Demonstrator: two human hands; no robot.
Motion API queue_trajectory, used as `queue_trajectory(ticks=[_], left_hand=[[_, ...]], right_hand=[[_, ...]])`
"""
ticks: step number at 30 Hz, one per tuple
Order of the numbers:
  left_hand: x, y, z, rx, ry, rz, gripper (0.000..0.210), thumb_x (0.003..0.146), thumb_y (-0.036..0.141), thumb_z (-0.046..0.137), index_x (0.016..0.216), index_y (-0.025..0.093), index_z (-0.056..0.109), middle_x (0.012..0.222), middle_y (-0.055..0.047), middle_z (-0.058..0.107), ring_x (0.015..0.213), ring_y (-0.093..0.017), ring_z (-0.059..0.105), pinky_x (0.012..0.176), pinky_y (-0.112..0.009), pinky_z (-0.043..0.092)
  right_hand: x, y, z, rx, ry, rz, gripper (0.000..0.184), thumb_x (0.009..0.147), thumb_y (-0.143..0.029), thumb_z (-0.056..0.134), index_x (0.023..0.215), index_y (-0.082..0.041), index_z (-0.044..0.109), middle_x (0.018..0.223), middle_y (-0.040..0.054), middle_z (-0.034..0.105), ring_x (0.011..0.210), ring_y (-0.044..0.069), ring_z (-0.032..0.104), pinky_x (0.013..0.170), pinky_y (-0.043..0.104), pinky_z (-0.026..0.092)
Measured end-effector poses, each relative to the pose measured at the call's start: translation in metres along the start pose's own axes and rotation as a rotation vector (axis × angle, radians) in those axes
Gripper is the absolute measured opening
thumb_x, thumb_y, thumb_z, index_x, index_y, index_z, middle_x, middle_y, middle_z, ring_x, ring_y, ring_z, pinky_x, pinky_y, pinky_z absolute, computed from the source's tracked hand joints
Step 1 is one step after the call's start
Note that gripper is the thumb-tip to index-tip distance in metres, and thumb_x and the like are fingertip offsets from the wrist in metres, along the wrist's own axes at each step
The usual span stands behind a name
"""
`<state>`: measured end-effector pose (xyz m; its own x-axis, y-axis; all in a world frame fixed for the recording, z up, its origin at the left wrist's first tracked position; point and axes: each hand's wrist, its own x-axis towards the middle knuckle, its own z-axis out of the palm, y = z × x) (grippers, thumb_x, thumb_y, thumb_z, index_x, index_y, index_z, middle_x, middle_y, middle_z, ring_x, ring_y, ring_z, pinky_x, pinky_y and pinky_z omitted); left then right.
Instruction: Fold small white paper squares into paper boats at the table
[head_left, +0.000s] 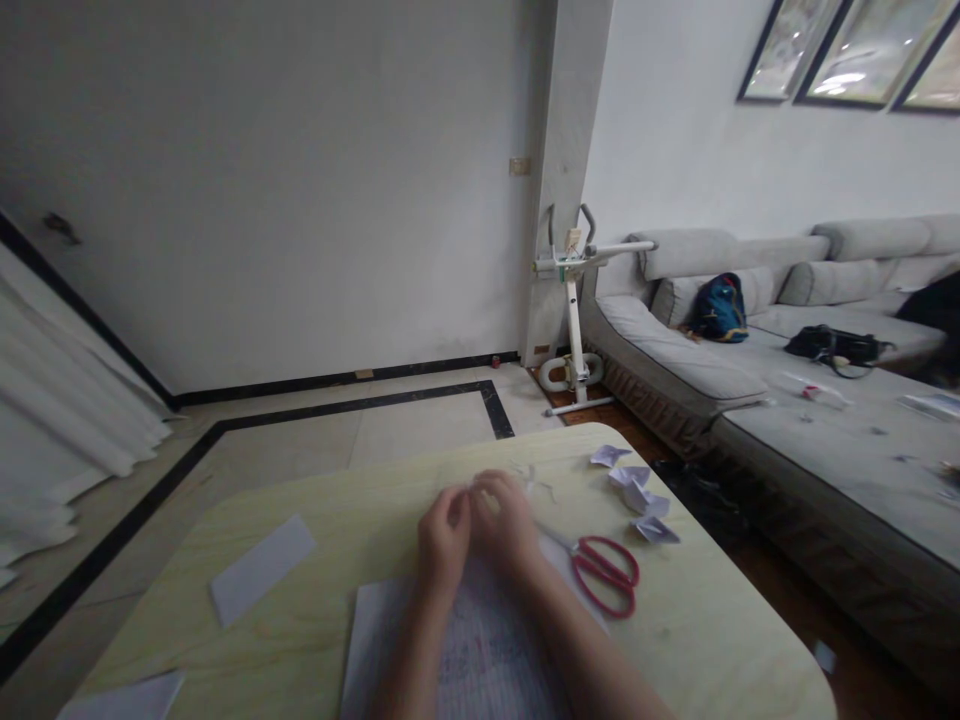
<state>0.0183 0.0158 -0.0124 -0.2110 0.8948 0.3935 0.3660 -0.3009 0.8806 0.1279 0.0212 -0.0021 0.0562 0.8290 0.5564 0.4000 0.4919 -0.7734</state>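
My left hand [444, 532] and my right hand [507, 515] meet fingertip to fingertip above the far part of the table. Both have their fingers pinched together. Whatever lies between them is too small and blurred to name. Under my forearms is a written sheet of paper [480, 650]. Red-handled scissors [606, 575] lie just right of my right hand, blades pointing toward it. Beyond that hand are a few thin pale scraps [534, 484]. Several small folded paper pieces [639, 492] sit along the table's right edge.
A blank paper strip [262, 568] rests on the left of the pale table [360, 530], with another paper [127, 698] at the near left corner. Past the right edge stands a grey sofa [675, 365] with bags on it. An exercise bike [574, 320] is by the wall.
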Motion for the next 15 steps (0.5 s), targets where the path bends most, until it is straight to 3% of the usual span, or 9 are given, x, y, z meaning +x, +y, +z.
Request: queue_trajectory(ticks=[7, 15], left_hand=[[-0.0004, 0.0038, -0.0008, -0.074, 0.014, -0.025, 0.023, 0.076, 0.032, 0.058, 0.090, 0.020, 0.070, 0.091, -0.009, 0.071, 0.083, -0.023, 0.066, 0.078, -0.032, 0.051], [-0.0006, -0.0007, -0.0017, -0.012, -0.004, -0.014, 0.022, 0.078, 0.031, 0.055, 0.090, 0.021, 0.071, 0.089, -0.008, 0.072, 0.083, -0.022, 0.066, 0.077, -0.031, 0.050]], right_hand=[[0.0011, -0.0009, 0.0000, -0.081, -0.050, 0.035, 0.013, 0.080, -0.018, 0.051, 0.069, -0.019, 0.058, 0.070, 0.0029, 0.057, 0.066, 0.015, 0.050, 0.063, 0.026, 0.040], [0.0001, -0.0026, 0.0003, -0.116, -0.077, 0.050, 0.013, 0.080, -0.021, 0.051, 0.069, -0.019, 0.057, 0.069, 0.0021, 0.057, 0.065, 0.014, 0.049, 0.061, 0.025, 0.038]])
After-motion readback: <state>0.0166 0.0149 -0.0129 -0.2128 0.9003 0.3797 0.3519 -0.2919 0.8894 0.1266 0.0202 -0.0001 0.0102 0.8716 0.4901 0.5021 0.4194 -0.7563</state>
